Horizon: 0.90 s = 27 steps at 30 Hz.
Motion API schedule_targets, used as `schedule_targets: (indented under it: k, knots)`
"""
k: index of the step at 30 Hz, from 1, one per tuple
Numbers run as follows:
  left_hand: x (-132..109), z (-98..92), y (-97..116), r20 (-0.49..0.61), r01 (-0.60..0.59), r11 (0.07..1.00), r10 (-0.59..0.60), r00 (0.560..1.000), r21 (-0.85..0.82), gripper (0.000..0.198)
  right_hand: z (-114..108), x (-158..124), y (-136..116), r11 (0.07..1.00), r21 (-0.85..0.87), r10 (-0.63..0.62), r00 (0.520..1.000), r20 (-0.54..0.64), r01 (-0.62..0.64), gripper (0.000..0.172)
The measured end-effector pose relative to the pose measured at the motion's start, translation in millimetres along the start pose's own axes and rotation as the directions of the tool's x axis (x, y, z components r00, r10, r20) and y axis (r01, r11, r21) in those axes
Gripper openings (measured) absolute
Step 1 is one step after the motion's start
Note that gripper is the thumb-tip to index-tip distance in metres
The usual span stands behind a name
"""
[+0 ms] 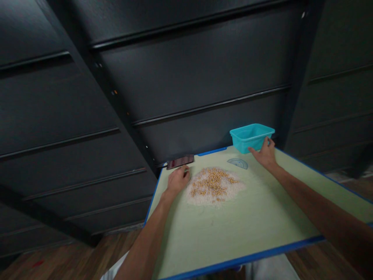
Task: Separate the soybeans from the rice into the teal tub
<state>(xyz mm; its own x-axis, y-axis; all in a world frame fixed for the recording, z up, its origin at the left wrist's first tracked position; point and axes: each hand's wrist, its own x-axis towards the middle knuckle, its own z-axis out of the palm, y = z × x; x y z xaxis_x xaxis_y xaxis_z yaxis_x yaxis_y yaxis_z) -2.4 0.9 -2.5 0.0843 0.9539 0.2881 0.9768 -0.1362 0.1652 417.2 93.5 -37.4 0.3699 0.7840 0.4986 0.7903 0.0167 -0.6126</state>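
Note:
My left hand (178, 179) rests on the table at the left edge of a pile of white rice-like grains (201, 199). Its fingers are loosely bent, a gap shows between thumb and forefinger, and no object is visible in it. Yellow soybean-like beans (215, 182) lie scattered over the top of the pile. My right hand (265, 154) is at the near right corner of a turquoise plastic bin (241, 144), thumb on the front wall and fingers at the right side. Part of that corner is hidden by the hand. The bin stands upright at the table's far edge.
A dark phone (180, 161) lies at the far left corner, just beyond my left hand. A clear protractor (237, 163) lies between pile and bin. Blue tape edges the pale green tabletop (233, 233). A dark panelled wall (198, 74) rises behind the table.

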Motion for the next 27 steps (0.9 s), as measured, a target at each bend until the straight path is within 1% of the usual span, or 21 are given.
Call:
schedule_targets:
  k: [3, 9, 15, 19, 27]
  knots:
    - [1, 0.7, -1, -0.003, 0.0, 1.0, 0.0, 1.0, 0.003, 0.033, 0, -3, -1, 0.999, -0.044, -0.018, 1.0, 0.018, 0.019, 0.107]
    - [4, 4.7, -3, -0.001, 0.006, 1.0, -0.006, 1.0, 0.006, 0.033, -2, -10, -7, 0.998, -0.053, -0.032, 0.999, 0.042, 0.034, 0.104]
    - [1, 3.1, -1, -0.005, -0.003, 1.0, 0.003, 1.0, 0.002, 0.034, -8, -18, -21, 0.982, -0.185, -0.012, 0.991, 0.132, 0.037, 0.101]
    - [0, 0.9, 0, 0.0, -0.004, 1.0, 0.004, 1.0, 0.002, 0.034, -10, -21, -26, 0.969, -0.243, -0.008, 0.989, 0.147, 0.043, 0.096]
    - [1, 3.6, -2, 0.002, 0.004, 1.0, -0.004, 1.0, 0.009, 0.034, -11, -22, -28, 0.963, -0.267, 0.003, 0.987, 0.162, 0.041, 0.095]
